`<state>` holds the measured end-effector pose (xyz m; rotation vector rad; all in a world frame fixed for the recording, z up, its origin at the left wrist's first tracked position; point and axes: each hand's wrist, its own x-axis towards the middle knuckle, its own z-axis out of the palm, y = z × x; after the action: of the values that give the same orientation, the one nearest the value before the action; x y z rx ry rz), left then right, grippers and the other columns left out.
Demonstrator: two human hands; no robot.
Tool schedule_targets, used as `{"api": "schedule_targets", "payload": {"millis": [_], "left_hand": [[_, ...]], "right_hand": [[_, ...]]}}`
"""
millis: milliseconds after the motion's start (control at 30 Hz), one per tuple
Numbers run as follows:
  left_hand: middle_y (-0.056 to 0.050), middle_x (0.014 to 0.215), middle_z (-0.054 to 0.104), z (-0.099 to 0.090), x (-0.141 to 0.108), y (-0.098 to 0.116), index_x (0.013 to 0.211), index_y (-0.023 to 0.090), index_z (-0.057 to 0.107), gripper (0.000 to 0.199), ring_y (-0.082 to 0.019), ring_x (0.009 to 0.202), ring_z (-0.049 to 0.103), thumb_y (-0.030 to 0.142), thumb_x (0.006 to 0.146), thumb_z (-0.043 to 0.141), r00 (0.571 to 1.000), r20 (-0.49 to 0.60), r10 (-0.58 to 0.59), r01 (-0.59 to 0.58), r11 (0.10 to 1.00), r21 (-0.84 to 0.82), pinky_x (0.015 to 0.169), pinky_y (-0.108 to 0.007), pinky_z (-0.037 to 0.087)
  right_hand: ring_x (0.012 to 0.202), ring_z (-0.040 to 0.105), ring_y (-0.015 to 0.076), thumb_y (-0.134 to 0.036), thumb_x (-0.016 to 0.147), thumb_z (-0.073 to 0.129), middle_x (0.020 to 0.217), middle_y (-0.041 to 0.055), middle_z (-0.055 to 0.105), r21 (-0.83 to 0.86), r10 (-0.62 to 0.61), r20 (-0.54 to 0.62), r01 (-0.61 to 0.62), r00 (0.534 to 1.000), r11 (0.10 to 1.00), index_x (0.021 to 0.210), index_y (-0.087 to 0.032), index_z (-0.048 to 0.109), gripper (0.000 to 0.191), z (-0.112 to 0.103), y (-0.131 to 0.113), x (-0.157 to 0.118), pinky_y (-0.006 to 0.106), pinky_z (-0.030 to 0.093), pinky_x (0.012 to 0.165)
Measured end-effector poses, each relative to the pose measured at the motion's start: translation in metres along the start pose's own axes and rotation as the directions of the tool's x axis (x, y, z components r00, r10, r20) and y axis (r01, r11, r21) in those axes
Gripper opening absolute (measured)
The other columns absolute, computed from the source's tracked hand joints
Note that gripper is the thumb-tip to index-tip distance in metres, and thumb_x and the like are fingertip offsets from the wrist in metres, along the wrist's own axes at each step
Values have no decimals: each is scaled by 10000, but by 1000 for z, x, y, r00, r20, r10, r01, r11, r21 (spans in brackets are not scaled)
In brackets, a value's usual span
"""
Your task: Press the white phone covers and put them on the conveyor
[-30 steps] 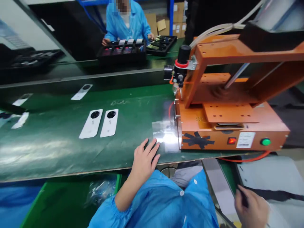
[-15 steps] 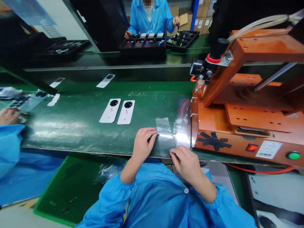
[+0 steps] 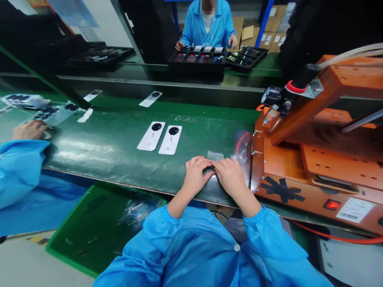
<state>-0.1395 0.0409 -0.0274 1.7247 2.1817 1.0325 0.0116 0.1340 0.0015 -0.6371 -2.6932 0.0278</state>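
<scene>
The left hand [image 3: 196, 173] and the right hand [image 3: 231, 177] are close together on the green table [image 3: 119, 139], with their fingertips almost meeting. The left thumb is bent in toward its fingers. I can't tell if either hand's fingers are pinching something, since the tips are hard to see; a small dark bit [image 3: 208, 169] may sit between them. The clear film [image 3: 215, 154] lies flat on the table, and its end peeks out at 12 o'clock from the fingertips. At 10 o'clock from the hands lies a white phone back [image 3: 151, 137], with a second phone back [image 3: 170, 141] just beside it. The orange machine [image 3: 302, 167] stands at 3 o'clock, and the green bin [image 3: 98, 223] is low at 8 o'clock.
</scene>
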Motion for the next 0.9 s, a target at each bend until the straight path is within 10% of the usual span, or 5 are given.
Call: {"api": "schedule_targets", "payload": {"millis": [267,467,633,900], "left_hand": [[13,1221,760,2,2,3,994,282,756,105,-250,1281,553,257,891,757,1000,3,12,-12,1000,9,1077,-477,369],[-11,1574,531,-4,-2,9,1453,337,561,608,-313,1498,382,552,903,706,968,169,187,-206,973,106,1211,-559,260],[-52,1646,426,-7,7,9,1547,278,459,742,-363,1561,282,616,912,644,936,262,236,-268,959,94,1273,-585,187],[-117,1661,386,-10,61,16,1540,238,478,777,-364,1525,361,631,894,654,858,323,399,-433,901,35,1236,-520,305]], "right_hand": [[921,583,247,-136,976,601,991,89,711,-138,-168,20,169,986,976,1056,-139,685,116,-3,-4,-6,405,381,840],[1000,601,294,-128,927,613,1131,152,694,-198,-61,-170,27,983,980,1010,-138,673,103,-12,-1,-33,413,434,807],[898,654,271,-132,871,715,1043,119,683,-46,-22,-583,-6,812,999,1079,-211,656,230,-12,-4,-97,429,531,785],[796,676,274,-96,801,694,945,62,670,175,131,-673,-15,728,984,1169,-342,677,443,24,-10,-120,469,580,648]]}}
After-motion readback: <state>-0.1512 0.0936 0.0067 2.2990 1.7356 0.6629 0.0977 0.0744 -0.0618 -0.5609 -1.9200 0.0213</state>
